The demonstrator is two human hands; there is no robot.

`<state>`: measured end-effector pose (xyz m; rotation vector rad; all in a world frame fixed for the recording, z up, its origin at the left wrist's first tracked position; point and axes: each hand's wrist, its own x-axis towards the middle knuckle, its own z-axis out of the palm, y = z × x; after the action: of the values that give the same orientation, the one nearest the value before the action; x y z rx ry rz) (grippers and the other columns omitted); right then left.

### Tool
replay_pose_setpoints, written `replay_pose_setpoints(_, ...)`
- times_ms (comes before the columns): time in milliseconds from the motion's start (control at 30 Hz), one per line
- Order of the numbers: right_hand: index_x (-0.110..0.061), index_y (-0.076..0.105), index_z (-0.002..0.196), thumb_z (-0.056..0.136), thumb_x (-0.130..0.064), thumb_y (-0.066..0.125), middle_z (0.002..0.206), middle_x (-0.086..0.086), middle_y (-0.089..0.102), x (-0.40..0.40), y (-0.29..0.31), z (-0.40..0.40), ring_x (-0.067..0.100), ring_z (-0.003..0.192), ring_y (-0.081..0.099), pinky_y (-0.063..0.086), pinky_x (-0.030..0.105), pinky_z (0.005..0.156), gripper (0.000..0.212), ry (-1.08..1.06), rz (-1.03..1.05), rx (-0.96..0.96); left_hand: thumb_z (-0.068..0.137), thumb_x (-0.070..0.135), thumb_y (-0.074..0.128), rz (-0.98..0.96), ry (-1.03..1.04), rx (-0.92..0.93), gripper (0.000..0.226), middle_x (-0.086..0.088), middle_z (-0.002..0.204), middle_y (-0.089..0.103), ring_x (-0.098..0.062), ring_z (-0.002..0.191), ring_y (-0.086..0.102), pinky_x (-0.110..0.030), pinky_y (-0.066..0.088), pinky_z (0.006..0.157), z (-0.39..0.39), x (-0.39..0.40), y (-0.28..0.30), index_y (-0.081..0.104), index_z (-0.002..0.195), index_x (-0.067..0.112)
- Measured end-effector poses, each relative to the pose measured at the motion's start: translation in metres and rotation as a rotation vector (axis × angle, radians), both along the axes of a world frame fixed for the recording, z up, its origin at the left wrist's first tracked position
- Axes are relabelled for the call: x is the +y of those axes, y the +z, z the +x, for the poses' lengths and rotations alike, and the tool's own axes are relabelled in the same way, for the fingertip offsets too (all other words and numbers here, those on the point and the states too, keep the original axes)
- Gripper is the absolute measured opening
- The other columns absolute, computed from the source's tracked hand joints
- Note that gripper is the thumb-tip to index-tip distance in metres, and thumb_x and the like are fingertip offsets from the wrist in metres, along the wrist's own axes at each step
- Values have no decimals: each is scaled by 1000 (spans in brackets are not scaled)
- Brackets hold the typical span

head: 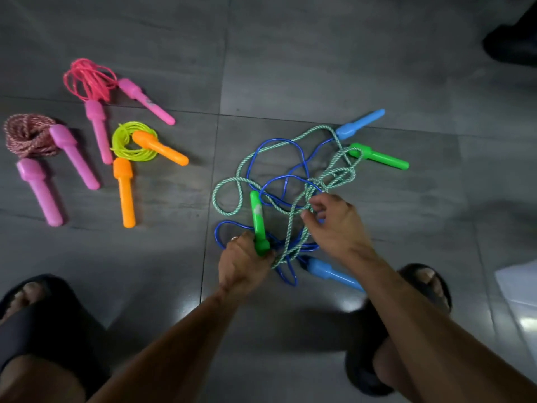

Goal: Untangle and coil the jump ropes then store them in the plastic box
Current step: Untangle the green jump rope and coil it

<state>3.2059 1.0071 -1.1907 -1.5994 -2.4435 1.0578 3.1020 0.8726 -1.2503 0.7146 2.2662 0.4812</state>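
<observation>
Green rope is tangled with blue rope; left hand grips a green handle, right hand pinches the rope, so next it should pull that handle through the loops.

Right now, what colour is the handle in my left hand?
Bright green handle, gripped by the left hand; seen in the head view.

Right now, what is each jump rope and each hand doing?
Pink rope: coiled, on floor.
Speckled pink rope: coiled, on floor.
Yellow-green rope: coiled, orange handles attached.
Green braided rope: tangled with the blue one.
Blue rope: tangled, uncoiled.
Left hand: grips a green handle.
Right hand: fingers pinch the green braided rope.
</observation>
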Motion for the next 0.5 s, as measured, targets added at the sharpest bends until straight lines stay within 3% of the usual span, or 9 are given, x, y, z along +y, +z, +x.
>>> replay_pose_setpoints(100,-14,64,107,84,-28,64,106,6,67,0,10,1,23,93,64,52,39,85,27,-3,4,33,68,43,67,62,81,-92,30,-3,71,67,-25,75,66,-32,51,64,-8,-1,14,63,77,15)
replay_pose_setpoints(233,-15,64,107,84,-23,61,105,3,68,-9,40,-9,22,95,64,50,38,87,24,10,17,74,71,26,77,172,109,-148,18,6,65,64,-8,58,59,-19,43,56,-30,-11,59,60,72,21)
replay_pose_setpoints(300,-19,64,107,83,-20,59,104,-2,68,-19,59,-15,18,96,64,51,38,88,24,33,-18,82,71,18,79,266,118,-215,24,5,72,68,0,56,59,-14,44,56,-41,-16,91,60,85,23)
replay_pose_setpoints(367,-21,65,108,80,-10,58,105,-5,69,-33,81,-22,13,97,64,50,36,91,31,85,-76,126,74,12,78,352,144,-282,40,-3,79,69,-4,56,61,-16,46,54,-50,-19,129,54,105,21)
replay_pose_setpoints(500,-21,66,112,74,4,54,108,-8,68,-58,130,-33,5,102,61,44,18,93,47,313,-189,113,80,-2,70,515,187,-401,55,-4,68,64,-4,43,60,-18,48,43,-61,-26,205,39,118,22)
